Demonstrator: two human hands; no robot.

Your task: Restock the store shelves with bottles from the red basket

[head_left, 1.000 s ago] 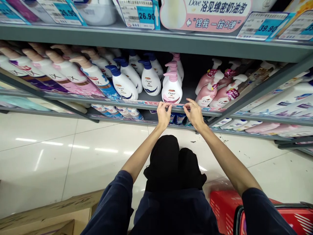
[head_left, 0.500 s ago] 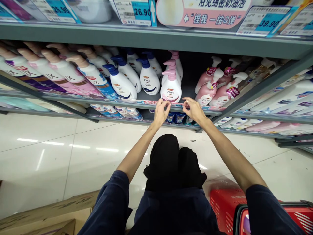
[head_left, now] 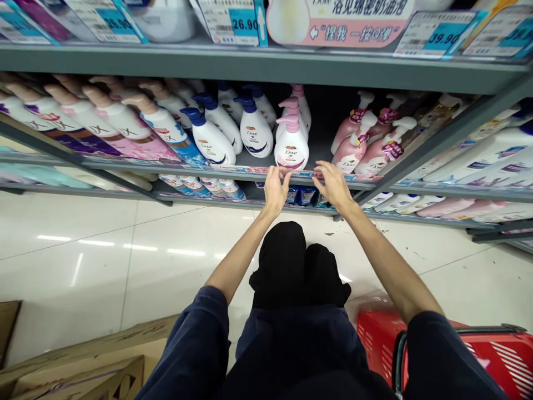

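My left hand (head_left: 276,191) is at the front edge of the lower shelf, its thumb and fingertips closed at the label strip (head_left: 300,174). Just right of it, my right hand (head_left: 334,188) has its thumb and fingers apart and holds nothing. Between and behind the hands stands a white Dove pump bottle (head_left: 291,151) with a pink pump, upright, with similar bottles in a row behind it. Left of these are white bottles with blue pumps (head_left: 255,133). Pink pump bottles (head_left: 348,155) stand behind my right hand.
Pump bottles with tan tops (head_left: 160,130) fill the shelf's left side. The upper shelf board (head_left: 258,66) overhangs the bottles. Blue packs (head_left: 307,195) lie on the bottom shelf. Behind me are a red basket (head_left: 478,355) on the right and cardboard boxes (head_left: 95,355) on the left.
My right thumb and fingers have spread apart from a pinch at the label strip. My left hand stays at the strip. The view has shifted slightly.
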